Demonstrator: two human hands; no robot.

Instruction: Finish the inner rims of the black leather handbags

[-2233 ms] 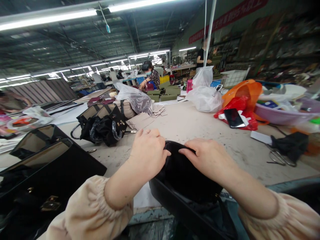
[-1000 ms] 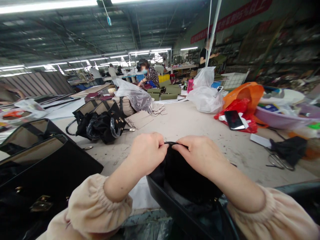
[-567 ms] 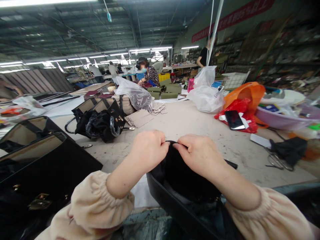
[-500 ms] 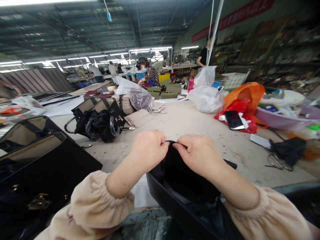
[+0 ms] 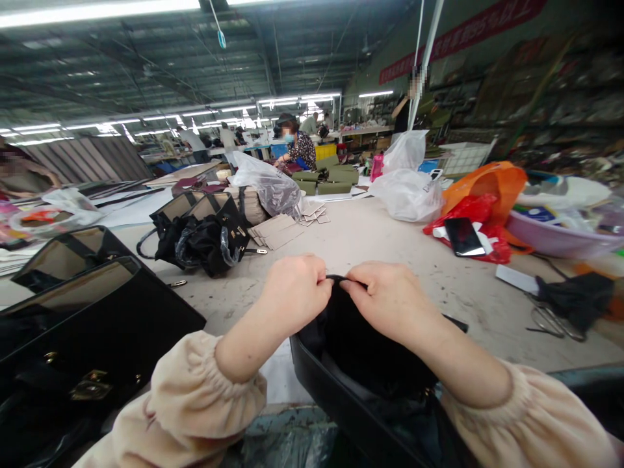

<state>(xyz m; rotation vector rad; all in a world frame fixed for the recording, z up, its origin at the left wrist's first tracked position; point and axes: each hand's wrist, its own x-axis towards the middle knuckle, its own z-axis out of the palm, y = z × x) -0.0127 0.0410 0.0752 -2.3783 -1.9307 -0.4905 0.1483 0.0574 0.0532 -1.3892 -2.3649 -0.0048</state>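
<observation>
A black handbag (image 5: 336, 396) stands open at the table's front edge, its dark lining showing inside. My left hand (image 5: 297, 286) pinches the far part of its rim between thumb and curled fingers. Just to the right, my right hand (image 5: 385, 296) grips the same rim, thumb on the inner side. A small gap separates the two hands. Below them the bag's near side drops out of view. At the left, more black bags (image 5: 112, 325) with beige inner panels and gold-coloured clasps stand close to my left sleeve.
Further back on the table (image 5: 351, 240) lie black bag parts (image 5: 205, 240), beige panels (image 5: 277, 231) and white plastic bags (image 5: 409, 192). To the right are a phone (image 5: 464, 236), scissors (image 5: 560, 322) and a lilac basin (image 5: 560, 237). A masked co-worker (image 5: 299, 146) bends over olive pieces (image 5: 336, 175).
The view has turned slightly left, so things appear a little further right. Both hands keep their hold on the bag's rim. A standing person at the back right has raised an arm.
</observation>
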